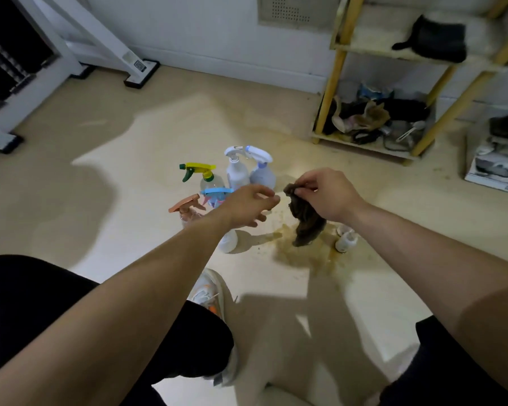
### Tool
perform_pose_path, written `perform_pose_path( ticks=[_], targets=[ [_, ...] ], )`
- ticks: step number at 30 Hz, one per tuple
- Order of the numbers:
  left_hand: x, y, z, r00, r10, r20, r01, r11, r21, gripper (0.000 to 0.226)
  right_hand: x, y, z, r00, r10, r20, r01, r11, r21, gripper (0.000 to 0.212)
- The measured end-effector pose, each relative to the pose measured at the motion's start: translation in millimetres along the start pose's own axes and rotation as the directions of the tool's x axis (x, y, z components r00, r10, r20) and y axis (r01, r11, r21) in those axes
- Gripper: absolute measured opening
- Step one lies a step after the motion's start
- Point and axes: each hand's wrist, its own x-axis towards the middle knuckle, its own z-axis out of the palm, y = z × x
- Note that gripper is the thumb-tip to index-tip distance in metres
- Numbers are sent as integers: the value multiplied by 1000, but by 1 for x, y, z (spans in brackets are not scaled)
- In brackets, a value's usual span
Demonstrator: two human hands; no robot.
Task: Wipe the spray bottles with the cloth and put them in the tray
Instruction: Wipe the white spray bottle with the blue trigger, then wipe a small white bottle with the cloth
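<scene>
Several spray bottles stand grouped on the floor: one with a yellow and green trigger (201,171), a white one (235,168), a pale lavender one (261,171), a blue-topped one (216,193) and a pink-topped one (186,209). My right hand (326,194) pinches a dark brown cloth (304,221), which hangs down over a brownish stain. My left hand (247,205) hovers with fingers apart just left of the cloth, above the blue and pink bottles, holding nothing. No tray is in sight.
A small white bottle (346,241) stands by the stain, and a white rounded object (228,240) lies under my left forearm. A wooden shelf rack (373,142) with clutter stands at the right. White stand feet (141,73) sit at the back left. My shoe (208,291) is below.
</scene>
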Motion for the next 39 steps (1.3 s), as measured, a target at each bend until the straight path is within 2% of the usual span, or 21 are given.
perform_pose_path(
  ticks=[3,5,7,10,13,15,17,18,19,21,22,24,27,30,33,35,37,39],
  targets=[
    [-10,33,32,965,-71,252,142,951,-276,47,-20,10,-22,993,23,-117,-10,994,113,10],
    [-12,52,55,944,-38,329,178,897,-405,50,-35,19,-36,980,80,-180,-32,967,252,8],
    [-12,70,76,937,8,349,183,840,-510,48,-51,29,-50,966,127,-226,-39,933,358,12],
    [-9,92,102,937,67,342,157,795,-586,35,-77,45,-68,958,140,-250,-42,932,360,7],
    [-2,105,121,948,89,307,98,833,-544,30,-96,68,-78,929,228,-293,-148,951,272,38],
    [2,110,134,945,110,309,72,850,-522,30,-104,87,-80,875,449,-182,-359,853,380,72],
    [6,111,144,933,135,334,64,850,-522,23,-110,105,-76,829,558,48,-471,649,597,95],
    [8,110,149,925,146,352,64,851,-522,21,-112,113,-72,832,539,133,-469,555,687,93],
    [10,108,154,919,154,363,63,851,-521,21,-114,119,-66,847,507,163,-437,486,757,80],
    [16,100,164,934,144,328,45,861,-506,17,-114,126,-52,871,478,109,-332,410,850,44],
    [18,95,170,950,132,284,24,874,-485,13,-113,131,-45,873,481,74,-296,405,865,34],
    [27,80,178,977,100,186,-18,917,-398,13,-109,140,-32,876,480,50,-296,453,841,27],
    [46,50,178,997,78,18,-75,988,-137,24,-102,160,-14,857,512,67,-421,617,665,27],
    [66,13,157,993,42,-114,-41,999,13,10,-95,176,11,836,540,102,-518,713,473,24],
    [80,-21,136,973,-5,-231,52,978,200,10,-86,186,37,813,571,116,-569,736,366,18],
    [89,-41,130,974,-38,-225,110,941,319,15,-80,188,53,799,590,115,-591,735,334,21],
    [98,-56,132,987,-60,-151,118,904,412,37,-76,190,68,786,610,101,-606,728,321,24],
    [108,-65,139,993,-58,-99,95,900,425,53,-72,192,80,771,630,87,-619,712,332,22]
  ],
)
